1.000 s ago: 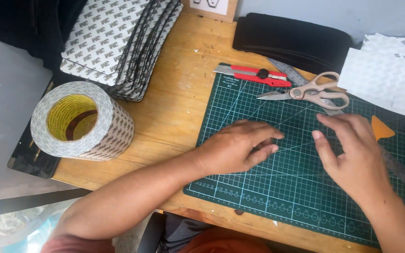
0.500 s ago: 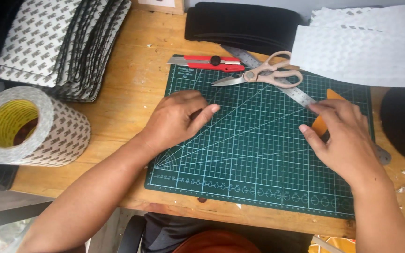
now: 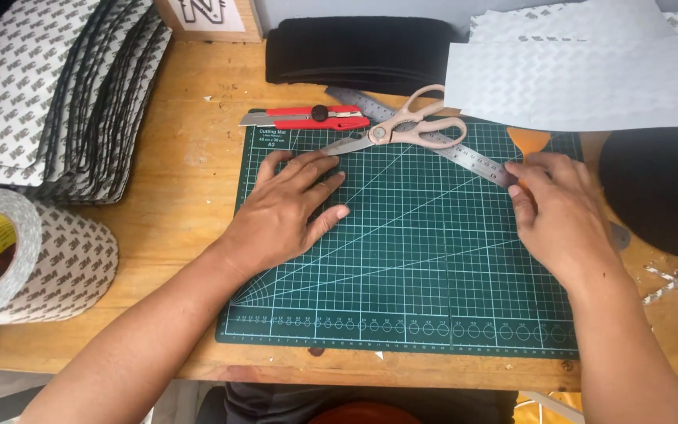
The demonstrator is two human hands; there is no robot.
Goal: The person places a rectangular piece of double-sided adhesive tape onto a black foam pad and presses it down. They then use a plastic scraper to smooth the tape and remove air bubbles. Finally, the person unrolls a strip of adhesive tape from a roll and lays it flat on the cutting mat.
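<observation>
Our left hand [image 3: 288,210] lies flat, fingers spread, on the green cutting mat [image 3: 402,267]; our right hand [image 3: 556,216] curls onto the steel ruler [image 3: 464,151], gripping nothing. Beyond them scissors [image 3: 402,129] cross the ruler, a red knife [image 3: 308,118] beside.

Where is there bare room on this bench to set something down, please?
The cutting mat is bare between the left hand and right hand, down to its near edge. Its top edge is crowded with scissors, utility knife and steel ruler.
</observation>
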